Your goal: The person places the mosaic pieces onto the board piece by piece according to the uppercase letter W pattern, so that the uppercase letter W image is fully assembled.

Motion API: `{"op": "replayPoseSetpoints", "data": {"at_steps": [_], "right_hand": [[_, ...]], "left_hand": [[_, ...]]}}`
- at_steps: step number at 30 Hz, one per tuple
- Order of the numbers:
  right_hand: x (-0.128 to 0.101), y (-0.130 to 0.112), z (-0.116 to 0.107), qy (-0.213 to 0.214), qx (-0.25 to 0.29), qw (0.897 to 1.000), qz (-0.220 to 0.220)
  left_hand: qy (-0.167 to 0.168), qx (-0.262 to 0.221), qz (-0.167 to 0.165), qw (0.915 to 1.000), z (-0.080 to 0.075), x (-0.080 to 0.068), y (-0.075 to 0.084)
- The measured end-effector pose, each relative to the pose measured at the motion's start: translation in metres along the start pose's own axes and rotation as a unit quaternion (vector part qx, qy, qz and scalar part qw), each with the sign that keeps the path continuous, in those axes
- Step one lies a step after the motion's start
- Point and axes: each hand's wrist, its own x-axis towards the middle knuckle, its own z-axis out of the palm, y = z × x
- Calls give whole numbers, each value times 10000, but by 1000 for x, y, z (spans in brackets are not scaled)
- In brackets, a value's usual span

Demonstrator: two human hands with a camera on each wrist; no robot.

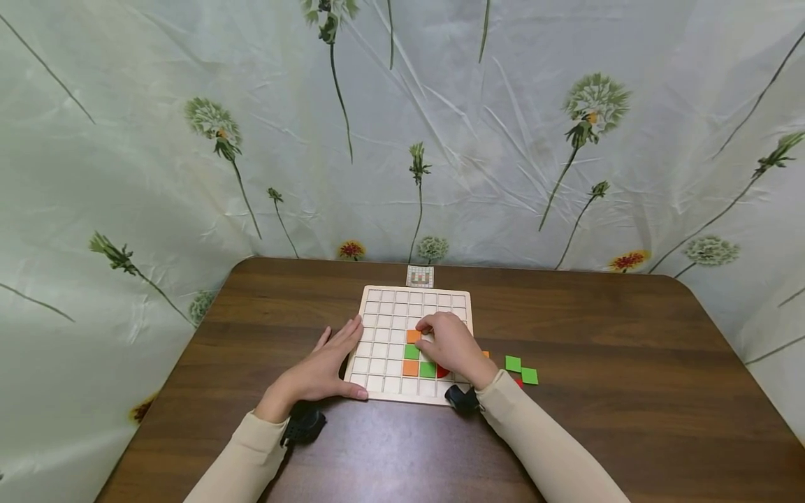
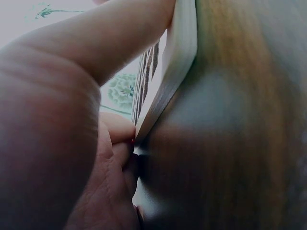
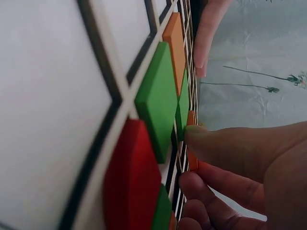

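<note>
While the right hand [image 1: 454, 349] is lying over the pale wooden grid board [image 1: 377, 328], its curled fingertips [image 3: 204, 139] are pinching a flat orange square tile [image 3: 191, 139] in a cell near the board's middle. Green, orange and red tiles are sitting in cells just beside that grip. The left hand [image 1: 323, 369] is pressing, fingers straight, against the board's left edge. Two loose green tiles [image 1: 521, 369] are lying on the dark brown wooden worktop [image 1: 629, 391], right of the board.
</note>
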Motion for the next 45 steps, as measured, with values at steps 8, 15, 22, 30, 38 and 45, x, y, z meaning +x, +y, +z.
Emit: {"op": "replayPoseSetpoints", "data": {"at_steps": [8, 15, 22, 30, 38, 45], "right_hand": [[3, -1, 0, 88, -9, 9999, 53], [3, -2, 0, 38, 26, 10000, 26], [0, 0, -1, 21, 126, 9999, 21], [-11, 10, -13, 303, 334, 9989, 128], [-27, 18, -32, 347, 462, 9978, 338], [-47, 31, -47, 417, 267, 9973, 545]], "left_hand": [[11, -22, 34, 10000, -1, 0, 0], [-12, 20, 22, 10000, -1, 0, 0], [-16, 10, -3, 10000, -1, -2, 1], [9, 2, 30, 10000, -1, 0, 1], [84, -44, 123, 9999, -2, -1, 2], [28, -6, 40, 10000, -1, -1, 2]]}}
